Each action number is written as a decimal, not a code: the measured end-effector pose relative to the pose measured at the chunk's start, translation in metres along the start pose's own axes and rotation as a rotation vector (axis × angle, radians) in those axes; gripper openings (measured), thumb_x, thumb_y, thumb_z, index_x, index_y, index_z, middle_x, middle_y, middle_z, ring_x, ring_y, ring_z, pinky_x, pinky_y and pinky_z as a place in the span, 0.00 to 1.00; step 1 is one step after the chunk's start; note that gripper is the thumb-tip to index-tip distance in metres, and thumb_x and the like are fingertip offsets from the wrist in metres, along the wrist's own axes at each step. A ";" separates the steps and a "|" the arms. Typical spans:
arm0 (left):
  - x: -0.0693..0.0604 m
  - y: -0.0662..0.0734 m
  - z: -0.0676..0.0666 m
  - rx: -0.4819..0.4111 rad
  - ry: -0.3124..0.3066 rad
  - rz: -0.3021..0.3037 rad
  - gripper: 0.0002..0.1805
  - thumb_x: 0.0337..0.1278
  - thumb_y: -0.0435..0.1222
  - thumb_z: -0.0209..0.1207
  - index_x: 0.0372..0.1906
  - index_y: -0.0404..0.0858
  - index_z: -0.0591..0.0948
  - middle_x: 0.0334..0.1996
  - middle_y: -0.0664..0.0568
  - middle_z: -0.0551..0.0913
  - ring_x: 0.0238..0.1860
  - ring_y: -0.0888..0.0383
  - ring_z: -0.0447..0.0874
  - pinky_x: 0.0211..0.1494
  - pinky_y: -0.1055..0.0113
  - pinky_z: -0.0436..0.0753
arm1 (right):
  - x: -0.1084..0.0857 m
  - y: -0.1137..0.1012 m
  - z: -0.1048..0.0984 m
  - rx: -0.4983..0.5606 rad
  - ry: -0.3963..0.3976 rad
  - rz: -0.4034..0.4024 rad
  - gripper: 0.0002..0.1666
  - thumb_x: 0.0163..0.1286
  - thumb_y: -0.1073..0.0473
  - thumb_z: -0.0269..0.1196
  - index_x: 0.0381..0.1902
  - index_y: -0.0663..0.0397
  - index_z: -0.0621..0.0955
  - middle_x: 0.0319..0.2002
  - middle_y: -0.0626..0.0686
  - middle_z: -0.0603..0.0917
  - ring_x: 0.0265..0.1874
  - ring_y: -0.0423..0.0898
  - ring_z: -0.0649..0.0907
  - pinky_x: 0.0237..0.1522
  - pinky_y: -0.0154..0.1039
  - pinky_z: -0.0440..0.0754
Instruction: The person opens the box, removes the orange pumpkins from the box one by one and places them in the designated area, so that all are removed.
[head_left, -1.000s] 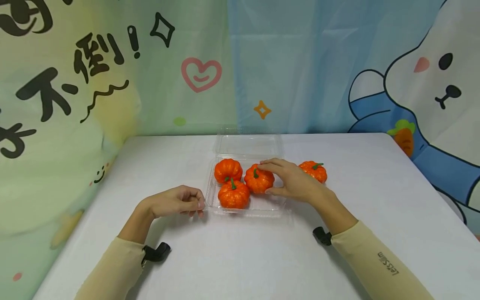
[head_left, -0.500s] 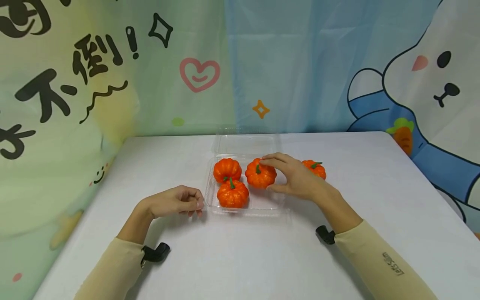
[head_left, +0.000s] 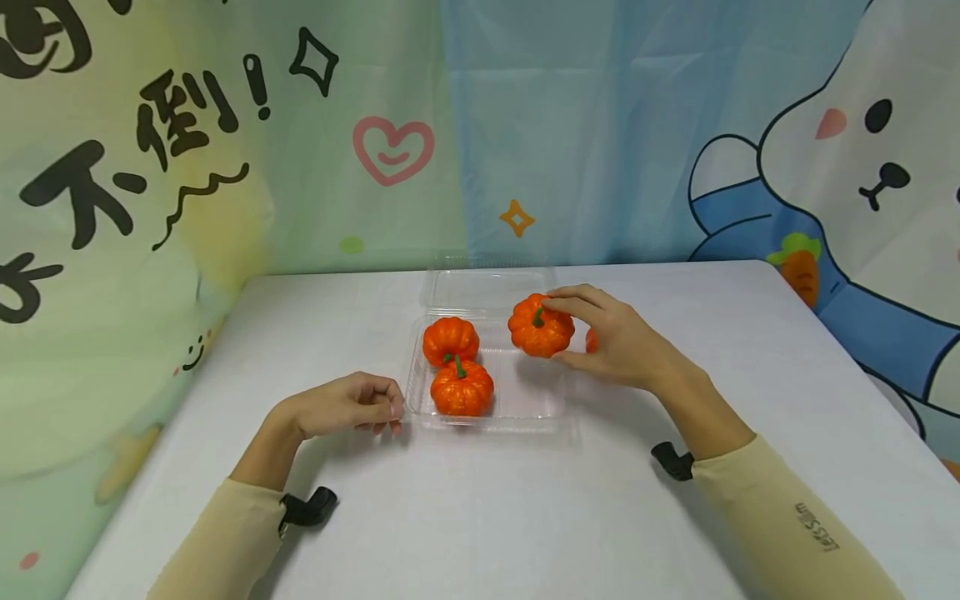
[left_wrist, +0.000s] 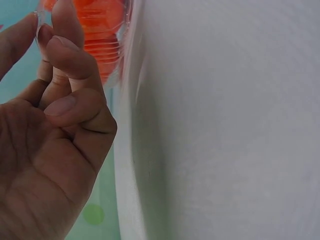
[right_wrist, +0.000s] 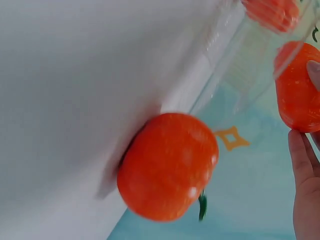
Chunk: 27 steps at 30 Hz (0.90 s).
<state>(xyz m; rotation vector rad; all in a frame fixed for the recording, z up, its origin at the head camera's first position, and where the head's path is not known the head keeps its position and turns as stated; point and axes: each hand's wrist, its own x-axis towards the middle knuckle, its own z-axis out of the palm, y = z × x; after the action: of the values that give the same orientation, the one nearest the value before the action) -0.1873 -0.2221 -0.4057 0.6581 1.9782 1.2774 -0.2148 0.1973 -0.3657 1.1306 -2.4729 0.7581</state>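
Note:
In the head view my right hand (head_left: 618,342) grips a small orange toy pumpkin (head_left: 538,329) between thumb and fingers, holding it above the right part of a clear plastic clamshell box (head_left: 525,408). The box lies on the table with its lid folded back. Two more pumpkins, one behind (head_left: 450,340) and one in front (head_left: 462,390), sit in its left half. My left hand (head_left: 345,406) pinches the box's near left edge, and the left wrist view shows thumb and finger (left_wrist: 62,52) meeting on the thin plastic.
Another pumpkin (right_wrist: 167,167) rests on the table right of the box, mostly hidden behind my right hand in the head view. The white table (head_left: 480,517) ends at a printed curtain (head_left: 585,142) at the back.
My right hand has lifted the pumpkin out of the box's right half and carried it up and to the right. The left hand stays at the box's edge.

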 end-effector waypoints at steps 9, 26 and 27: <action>-0.001 0.000 -0.001 -0.002 -0.005 0.000 0.10 0.75 0.36 0.56 0.43 0.31 0.79 0.36 0.35 0.85 0.30 0.54 0.73 0.33 0.72 0.69 | -0.012 0.014 -0.017 -0.001 0.100 -0.023 0.43 0.49 0.67 0.82 0.65 0.57 0.79 0.63 0.56 0.79 0.57 0.52 0.82 0.63 0.23 0.71; 0.002 0.000 -0.002 -0.016 -0.018 0.008 0.10 0.75 0.35 0.56 0.43 0.30 0.79 0.36 0.34 0.84 0.31 0.53 0.74 0.33 0.72 0.69 | -0.043 0.028 -0.039 -0.040 0.138 0.092 0.46 0.47 0.68 0.83 0.66 0.57 0.78 0.64 0.56 0.78 0.59 0.54 0.80 0.60 0.16 0.67; 0.002 -0.001 -0.002 -0.016 -0.018 0.008 0.10 0.75 0.35 0.56 0.43 0.30 0.79 0.36 0.34 0.84 0.31 0.53 0.74 0.33 0.72 0.69 | -0.044 0.028 -0.041 -0.048 0.136 0.101 0.47 0.47 0.67 0.83 0.66 0.56 0.78 0.64 0.56 0.78 0.59 0.54 0.80 0.59 0.16 0.67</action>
<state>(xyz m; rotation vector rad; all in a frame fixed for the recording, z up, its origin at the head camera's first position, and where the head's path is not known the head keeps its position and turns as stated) -0.1897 -0.2222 -0.4064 0.6684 1.9510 1.2865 -0.2057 0.2632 -0.3639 0.9114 -2.4351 0.7730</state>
